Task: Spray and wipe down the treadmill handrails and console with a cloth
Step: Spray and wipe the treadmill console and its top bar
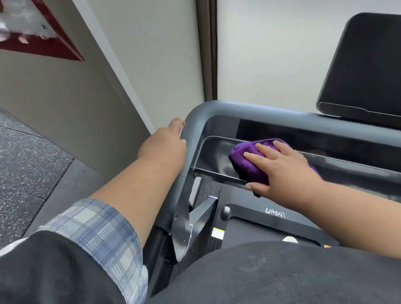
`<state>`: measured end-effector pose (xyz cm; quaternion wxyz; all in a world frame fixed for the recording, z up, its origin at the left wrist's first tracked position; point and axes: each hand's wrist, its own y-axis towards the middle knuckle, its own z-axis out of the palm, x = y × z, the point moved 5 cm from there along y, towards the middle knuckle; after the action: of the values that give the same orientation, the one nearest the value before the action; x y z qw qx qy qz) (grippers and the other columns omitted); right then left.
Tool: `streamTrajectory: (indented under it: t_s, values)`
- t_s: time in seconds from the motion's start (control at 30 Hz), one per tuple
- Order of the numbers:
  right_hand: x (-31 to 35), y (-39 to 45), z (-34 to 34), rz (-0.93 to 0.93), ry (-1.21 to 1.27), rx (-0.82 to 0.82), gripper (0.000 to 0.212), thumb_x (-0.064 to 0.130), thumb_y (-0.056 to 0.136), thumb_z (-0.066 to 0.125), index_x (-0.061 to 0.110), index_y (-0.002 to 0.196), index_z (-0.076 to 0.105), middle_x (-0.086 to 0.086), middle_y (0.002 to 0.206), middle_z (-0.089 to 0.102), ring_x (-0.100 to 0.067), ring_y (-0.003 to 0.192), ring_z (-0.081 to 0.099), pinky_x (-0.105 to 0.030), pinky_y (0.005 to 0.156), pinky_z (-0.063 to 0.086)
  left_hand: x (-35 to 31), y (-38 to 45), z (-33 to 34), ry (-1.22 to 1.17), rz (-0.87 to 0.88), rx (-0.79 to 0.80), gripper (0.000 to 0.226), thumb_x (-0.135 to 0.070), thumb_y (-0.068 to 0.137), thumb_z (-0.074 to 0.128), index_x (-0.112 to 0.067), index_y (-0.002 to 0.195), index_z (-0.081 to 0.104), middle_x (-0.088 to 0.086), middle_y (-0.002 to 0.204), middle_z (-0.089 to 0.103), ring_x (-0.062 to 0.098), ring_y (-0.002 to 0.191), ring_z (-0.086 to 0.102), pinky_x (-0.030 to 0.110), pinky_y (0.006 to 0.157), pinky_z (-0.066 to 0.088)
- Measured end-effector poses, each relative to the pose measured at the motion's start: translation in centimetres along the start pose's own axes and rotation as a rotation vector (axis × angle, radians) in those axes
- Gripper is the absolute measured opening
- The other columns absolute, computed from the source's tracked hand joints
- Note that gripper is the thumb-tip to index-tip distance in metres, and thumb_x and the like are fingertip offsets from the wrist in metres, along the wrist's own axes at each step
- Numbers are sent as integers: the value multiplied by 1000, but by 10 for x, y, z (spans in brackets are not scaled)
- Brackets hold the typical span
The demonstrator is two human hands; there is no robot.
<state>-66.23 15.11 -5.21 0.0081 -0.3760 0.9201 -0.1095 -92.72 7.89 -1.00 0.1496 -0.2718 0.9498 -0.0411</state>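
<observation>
The right hand (282, 167) presses the purple cloth (248, 158) into the console tray (210, 160), fingers straight; the left hand (165, 143) seems to grip the handrail (195, 117). Speckled floor (6, 160) lies left.

head cam, fwd-down, close, prob. tilted

My treadmill frame, with a cloth and both my hands on it.

The grey handrail (217, 109) curves at about eleven o'clock from the console tray (210, 158), and my left hand (163, 143) rests on that bend, fingers reaching round its far side. In the glossy black tray my purple cloth (246, 161) lies bunched, my right hand (282, 169) pressing flat on it, thumb hooked under the tray's near edge. At two o'clock the dark screen panel (373, 67) stands tilted above the rail. At nine o'clock lies speckled rubber floor (6, 163).
</observation>
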Motion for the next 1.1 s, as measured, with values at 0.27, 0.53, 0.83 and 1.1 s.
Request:
streamTrajectory:
  t_s: [0.27, 0.53, 0.83, 1.1]
  values:
    - [2, 5, -8, -18, 57, -103, 60, 64, 91, 48, 42, 146, 44, 10, 150, 48, -28, 132, 41, -46, 99, 45, 38, -117, 1, -99, -71, -37, 34, -36, 99, 49, -45, 127, 32, -4, 88, 50, 16, 65, 50, 33, 59, 39]
    - [19, 33, -35, -64, 339, -262, 52, 49, 97, 50, 34, 146, 47, 5, 152, 46, -31, 132, 40, -51, 109, 37, 40, -141, 4, -137, -165, -71, 44, -42, 101, 47, -47, 140, 27, -6, 101, 51, 21, 77, 53, 33, 62, 41]
    - [46, 138, -82, -132, 207, -275, 53, 54, 98, 47, 39, 149, 41, 1, 160, 34, -31, 145, 24, -49, 115, 25, 42, -176, 3, -346, -229, -210, 56, -47, 96, 53, -56, 142, 23, -13, 116, 53, 4, 71, 37, 28, 66, 31]
    - [82, 149, -58, -322, 15, -160, 67, 69, 90, 29, 35, 147, 40, -2, 151, 44, -30, 139, 37, -47, 112, 33, 49, -209, 17, -451, -280, -328, 70, -26, 89, 51, -43, 148, 19, 1, 132, 50, 20, 113, 54, 35, 93, 42]
